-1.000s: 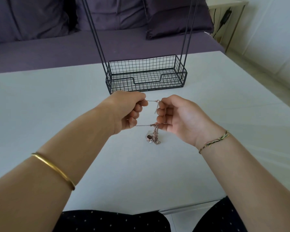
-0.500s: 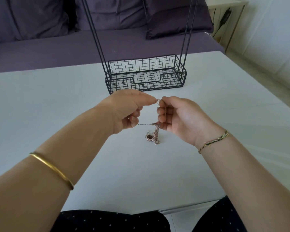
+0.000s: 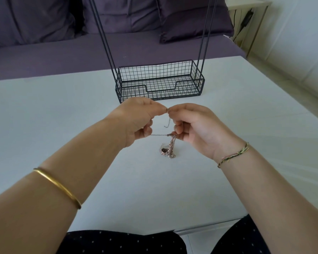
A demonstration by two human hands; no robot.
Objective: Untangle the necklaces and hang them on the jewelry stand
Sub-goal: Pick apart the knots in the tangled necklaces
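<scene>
A tangled bunch of rose-gold necklaces [image 3: 168, 149] with a dark pendant hangs down to the white table [image 3: 62, 110] between my hands. My left hand [image 3: 138, 121] pinches a clasp end at its fingertips, and a thin silver chain [image 3: 159, 134] runs from its lower fingers to the bunch. My right hand [image 3: 193, 125] pinches the same clasp from the other side and grips the top of the bunch with its lower fingers. A short extender chain [image 3: 167, 123] dangles by the right fingers. The black wire jewelry stand [image 3: 160, 83] is just beyond my hands.
The stand's thin black uprights [image 3: 204, 39] rise out of the top of the view. A purple sofa [image 3: 53, 52] with cushions runs along the table's far edge. A side table with a cable [image 3: 246, 17] stands at the far right.
My fingertips have come together at the clasp, closing the gap where chain was stretched between them. The short extender chain now hangs loose. The bunch stays in place.
</scene>
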